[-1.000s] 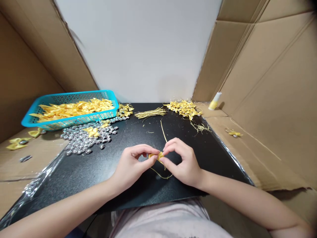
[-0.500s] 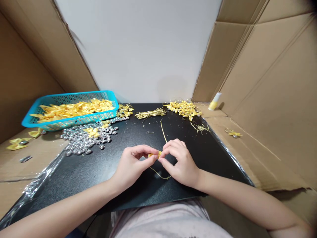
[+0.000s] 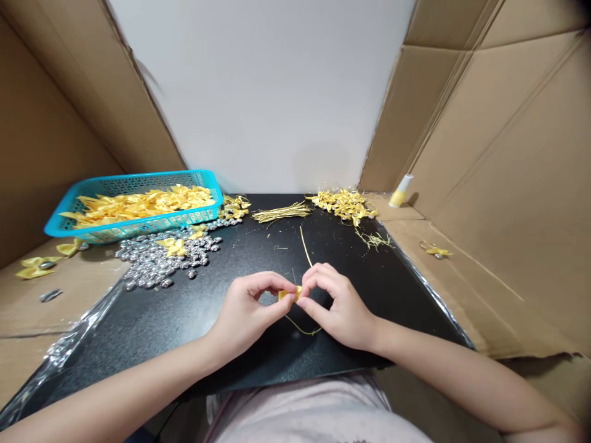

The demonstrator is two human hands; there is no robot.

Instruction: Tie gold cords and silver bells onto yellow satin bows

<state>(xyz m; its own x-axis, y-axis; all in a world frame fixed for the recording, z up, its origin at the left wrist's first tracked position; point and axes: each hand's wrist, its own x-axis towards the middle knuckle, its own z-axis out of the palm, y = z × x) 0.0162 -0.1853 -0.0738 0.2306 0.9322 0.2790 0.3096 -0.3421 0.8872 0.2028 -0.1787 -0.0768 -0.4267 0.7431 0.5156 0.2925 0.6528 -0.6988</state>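
Both hands meet over the near middle of a black mat (image 3: 231,320). My left hand (image 3: 247,314) pinches one side of a small yellow ribbon bow (image 3: 289,295) between thumb and forefinger. My right hand (image 3: 339,307) pinches the bow's other side, fingers curled. A thin gold cord (image 3: 302,246) runs from the bow away across the mat and loops below my hands. The bow is mostly hidden by my fingertips.
A turquoise basket (image 3: 133,231) of yellow bows stands at the left. Several silver beads (image 3: 159,261) lie beside it. Cut gold cords (image 3: 281,213) and a heap of finished bows (image 3: 344,203) lie at the back. A small bottle (image 3: 399,191) leans at right. Cardboard walls enclose both sides.
My fingers have closed tighter round the bow, hiding more of it. The hands stay in the same spot. The view has shifted slightly.
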